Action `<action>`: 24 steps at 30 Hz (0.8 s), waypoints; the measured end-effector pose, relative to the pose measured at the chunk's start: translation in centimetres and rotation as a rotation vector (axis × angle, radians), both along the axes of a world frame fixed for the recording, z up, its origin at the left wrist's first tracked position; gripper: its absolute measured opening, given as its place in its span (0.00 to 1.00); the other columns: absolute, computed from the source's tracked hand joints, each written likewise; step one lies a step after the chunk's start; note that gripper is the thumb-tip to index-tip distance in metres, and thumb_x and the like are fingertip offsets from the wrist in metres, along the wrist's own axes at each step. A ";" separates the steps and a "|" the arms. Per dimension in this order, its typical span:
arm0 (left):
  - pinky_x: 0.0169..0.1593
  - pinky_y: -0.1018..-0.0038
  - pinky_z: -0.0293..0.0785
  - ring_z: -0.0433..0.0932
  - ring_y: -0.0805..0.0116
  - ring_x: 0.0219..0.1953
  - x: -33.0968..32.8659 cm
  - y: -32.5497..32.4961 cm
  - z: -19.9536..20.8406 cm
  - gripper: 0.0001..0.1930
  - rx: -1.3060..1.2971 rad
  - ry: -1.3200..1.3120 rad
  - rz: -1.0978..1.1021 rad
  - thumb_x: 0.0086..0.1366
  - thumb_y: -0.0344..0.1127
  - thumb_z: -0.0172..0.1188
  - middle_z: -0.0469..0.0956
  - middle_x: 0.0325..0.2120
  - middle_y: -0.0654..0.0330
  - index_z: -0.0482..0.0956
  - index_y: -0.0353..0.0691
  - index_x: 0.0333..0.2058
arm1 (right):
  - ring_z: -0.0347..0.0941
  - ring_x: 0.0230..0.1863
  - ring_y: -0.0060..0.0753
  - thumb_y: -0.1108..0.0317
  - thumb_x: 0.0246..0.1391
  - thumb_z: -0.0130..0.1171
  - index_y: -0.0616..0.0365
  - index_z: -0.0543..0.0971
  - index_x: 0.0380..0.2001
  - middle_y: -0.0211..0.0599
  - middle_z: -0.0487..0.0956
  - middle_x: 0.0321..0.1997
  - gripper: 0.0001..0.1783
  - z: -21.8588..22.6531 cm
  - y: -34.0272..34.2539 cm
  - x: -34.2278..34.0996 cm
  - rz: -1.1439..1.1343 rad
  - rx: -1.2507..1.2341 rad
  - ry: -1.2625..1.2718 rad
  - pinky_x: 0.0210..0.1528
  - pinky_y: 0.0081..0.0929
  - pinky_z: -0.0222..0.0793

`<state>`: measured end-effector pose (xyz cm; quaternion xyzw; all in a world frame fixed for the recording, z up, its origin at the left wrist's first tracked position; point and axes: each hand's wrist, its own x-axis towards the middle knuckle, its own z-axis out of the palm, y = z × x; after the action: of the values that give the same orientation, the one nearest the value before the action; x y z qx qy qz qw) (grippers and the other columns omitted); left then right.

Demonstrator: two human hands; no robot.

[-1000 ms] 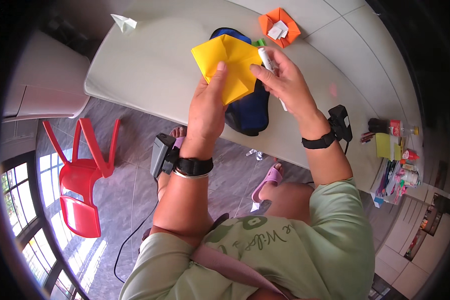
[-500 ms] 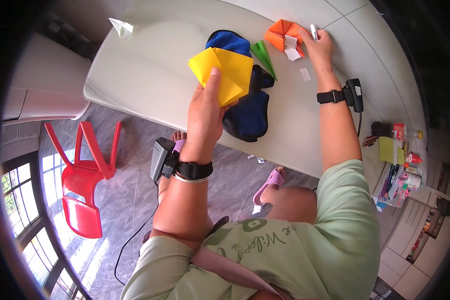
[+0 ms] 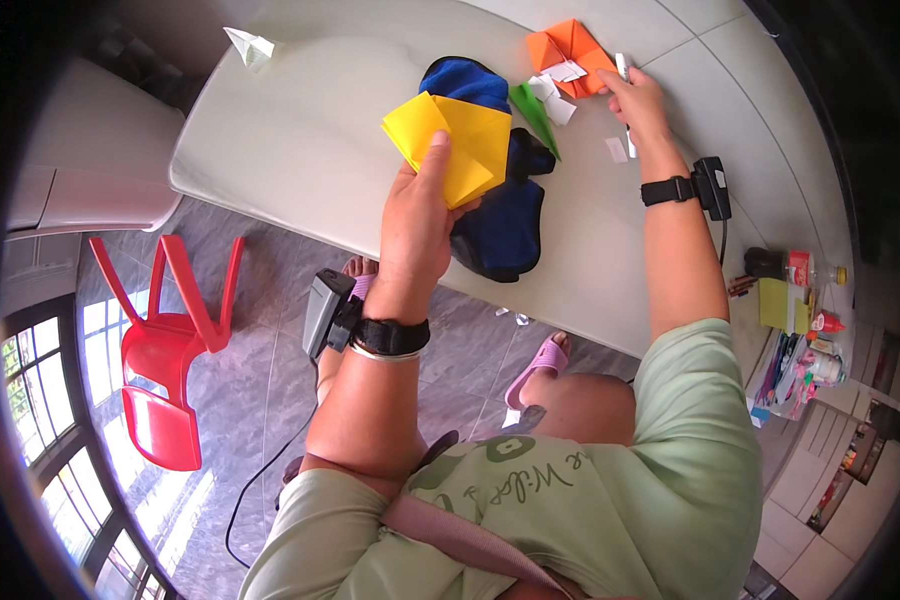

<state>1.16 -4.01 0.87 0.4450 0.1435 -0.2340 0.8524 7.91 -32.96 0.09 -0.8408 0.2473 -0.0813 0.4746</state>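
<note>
My left hand (image 3: 417, 215) is closed on a yellow folded paper (image 3: 478, 135), its thumb lying on top. The paper is held above a blue and black cloth item (image 3: 505, 225), hiding part of it. At the far right of the table, my right hand (image 3: 638, 105) pinches the right corner of an orange folded paper (image 3: 560, 48). White paper slips (image 3: 560, 108) lie at its near edge. A slim white stick-like thing (image 3: 623, 68) shows beside the right hand, partly hidden by it; I cannot tell whether the hand holds it.
A green folded paper (image 3: 536, 118) lies beside the blue item. A white folded paper (image 3: 250, 47) sits at the far left table edge. A bottle (image 3: 800, 266) and stationery (image 3: 788, 368) are at the right. A red chair (image 3: 165, 360) stands on the floor at left.
The orange paper has shifted slightly and turned, and the white slips by it have spread. My right hand has moved a little nearer me. My left hand still holds the yellow paper.
</note>
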 end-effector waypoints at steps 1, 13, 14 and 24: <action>0.38 0.77 0.73 0.75 0.72 0.40 0.0 0.1 0.0 0.22 0.002 0.001 0.004 0.66 0.48 0.49 0.74 0.41 0.60 0.66 0.37 0.50 | 0.59 0.18 0.12 0.54 0.46 0.62 0.55 0.74 0.22 0.23 0.69 0.18 0.16 0.3 0.4 -0.2 -0.010 0.001 -0.008 0.18 0.15 0.51; 0.38 0.79 0.72 0.74 0.75 0.39 0.0 0.0 0.3 0.22 0.025 -0.020 -0.014 0.66 0.50 0.50 0.74 0.41 0.62 0.66 0.39 0.50 | 0.57 0.13 0.12 0.62 0.47 0.62 0.60 0.74 0.21 0.25 0.68 0.13 0.13 7.2 4.7 -2.7 0.089 0.202 -0.263 0.15 0.13 0.49; 0.38 0.79 0.72 0.74 0.75 0.39 0.1 0.2 0.3 0.23 0.024 -0.034 -0.023 0.66 0.50 0.50 0.74 0.41 0.61 0.65 0.39 0.50 | 0.57 0.13 0.12 0.62 0.48 0.62 0.60 0.74 0.22 0.24 0.68 0.13 0.12 7.9 6.0 -3.0 0.147 0.272 -0.266 0.15 0.13 0.49; 0.33 0.77 0.74 0.75 0.73 0.36 -0.1 -0.1 0.1 0.32 0.040 -0.008 -0.006 0.66 0.60 0.40 0.75 0.37 0.57 0.66 0.33 0.50 | 0.59 0.15 0.10 0.65 0.48 0.60 0.58 0.75 0.23 0.20 0.66 0.13 0.08 7.5 11.1 -5.7 0.403 0.114 -0.134 0.17 0.13 0.52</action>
<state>1.09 -4.11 0.95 0.4635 0.1435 -0.2320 0.8430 2.18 -21.85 7.61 -0.8379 0.0463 -0.0261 0.5432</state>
